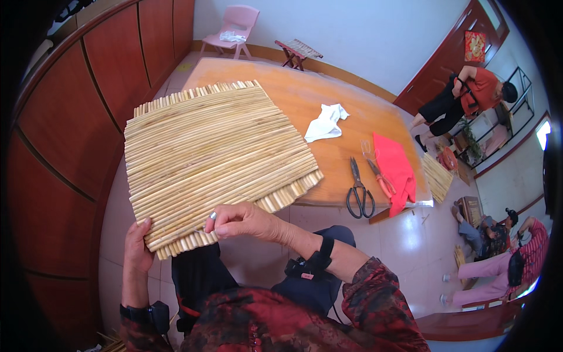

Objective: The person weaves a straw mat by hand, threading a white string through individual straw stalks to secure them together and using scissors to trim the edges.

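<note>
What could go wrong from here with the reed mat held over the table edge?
The reed mat rests only partly on the wooden table, gripped at its near edge by the left hand and right hand; it might tip or slide off. Its cut stalk ends could prick the fingers. The scissors lie near the table edge and might get knocked down.

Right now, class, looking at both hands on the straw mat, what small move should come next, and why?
Probably draw the right hand a little further back from the straw mat. Its fingertips are pinched at the mat's near edge, as if holding something too fine to make out, while the left hand steadies the near left corner.
</note>
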Motion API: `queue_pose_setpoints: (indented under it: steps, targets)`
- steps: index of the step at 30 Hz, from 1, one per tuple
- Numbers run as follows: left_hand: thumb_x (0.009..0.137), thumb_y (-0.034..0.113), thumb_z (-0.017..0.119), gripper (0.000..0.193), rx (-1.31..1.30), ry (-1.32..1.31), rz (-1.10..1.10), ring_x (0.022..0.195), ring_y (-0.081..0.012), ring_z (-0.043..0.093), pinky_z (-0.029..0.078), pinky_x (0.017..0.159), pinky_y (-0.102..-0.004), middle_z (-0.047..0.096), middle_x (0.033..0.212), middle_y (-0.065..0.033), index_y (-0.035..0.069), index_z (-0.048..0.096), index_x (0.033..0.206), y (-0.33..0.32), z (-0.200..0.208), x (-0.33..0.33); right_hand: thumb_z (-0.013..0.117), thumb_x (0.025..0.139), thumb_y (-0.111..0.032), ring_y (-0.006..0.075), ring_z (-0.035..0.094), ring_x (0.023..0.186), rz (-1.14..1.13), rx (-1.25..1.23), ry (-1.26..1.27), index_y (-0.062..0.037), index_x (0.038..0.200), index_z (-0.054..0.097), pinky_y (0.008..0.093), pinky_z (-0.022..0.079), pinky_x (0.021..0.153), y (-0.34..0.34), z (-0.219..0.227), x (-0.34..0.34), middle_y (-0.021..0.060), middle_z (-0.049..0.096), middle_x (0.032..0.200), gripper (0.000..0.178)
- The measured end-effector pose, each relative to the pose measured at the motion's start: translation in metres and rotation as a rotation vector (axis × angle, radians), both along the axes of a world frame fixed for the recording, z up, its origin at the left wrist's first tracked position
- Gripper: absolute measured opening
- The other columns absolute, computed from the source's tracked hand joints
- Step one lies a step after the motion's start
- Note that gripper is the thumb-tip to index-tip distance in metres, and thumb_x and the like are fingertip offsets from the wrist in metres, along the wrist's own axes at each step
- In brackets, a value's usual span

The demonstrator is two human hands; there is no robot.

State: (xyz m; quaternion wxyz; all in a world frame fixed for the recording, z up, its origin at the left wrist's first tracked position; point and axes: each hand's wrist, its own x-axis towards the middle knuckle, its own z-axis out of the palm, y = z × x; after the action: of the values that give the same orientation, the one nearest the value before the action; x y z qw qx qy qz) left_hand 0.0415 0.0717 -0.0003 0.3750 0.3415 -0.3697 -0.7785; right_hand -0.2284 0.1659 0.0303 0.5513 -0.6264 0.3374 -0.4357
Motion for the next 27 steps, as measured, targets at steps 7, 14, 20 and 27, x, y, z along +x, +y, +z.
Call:
queue_pose_setpoints:
  steps: [7, 14, 20, 27]
  targets:
    - [0.089, 0.015, 0.054, 0.034, 0.091, -0.004, 0.027, 0.098, -0.024, 0.06, 0.05, 0.086, -0.0357, 0.059, 0.109, -0.0167, -0.005, 0.049, 0.116, -0.019, -0.026, 0.021, 0.06, 0.084, -0.018, 0.0259, 0.059, 0.088, 0.295, -0.193, 0.234, -0.003, 0.093, 0.064, 0.034, 0.047, 0.077, 0.04, 0.039, 0.032, 0.0108, 0.062, 0.093, 0.018]
    - [0.09, 0.016, 0.054, 0.033, 0.144, -0.007, 0.018, 0.099, -0.0236, 0.059, 0.049, 0.087, -0.0363, 0.058, 0.11, -0.0162, -0.005, 0.049, 0.115, -0.021, -0.033, 0.03, 0.058, 0.08, -0.011, 0.0302, 0.058, 0.076, -0.173, -0.238, 1.046, -0.008, 0.093, 0.056, 0.0401, 0.048, 0.062, 0.063, 0.053, 0.014, 0.0105, 0.055, 0.083, 0.013]
    - [0.091, 0.019, 0.053, 0.033, 0.097, -0.068, 0.019, 0.1, -0.021, 0.059, 0.05, 0.085, -0.035, 0.058, 0.111, -0.0144, -0.003, 0.049, 0.116, -0.023, -0.043, 0.026, 0.061, 0.076, -0.007, 0.0305, 0.058, 0.073, -0.455, -0.358, 1.14, -0.006, 0.084, 0.058, 0.0392, 0.046, 0.061, 0.012, 0.038, -0.004, 0.0112, 0.055, 0.075, 0.008]
    - [0.089, 0.017, 0.054, 0.039, -0.192, -0.423, 0.091, 0.109, -0.0227, 0.053, 0.044, 0.09, -0.0334, 0.05, 0.122, -0.0154, -0.001, 0.045, 0.122, -0.018, -0.038, 0.03, 0.06, 0.076, -0.011, 0.0307, 0.058, 0.075, -0.525, -0.233, 1.207, -0.0037, 0.079, 0.056, 0.0395, 0.047, 0.062, -0.02, 0.008, -0.005, 0.0123, 0.056, 0.079, 0.009]
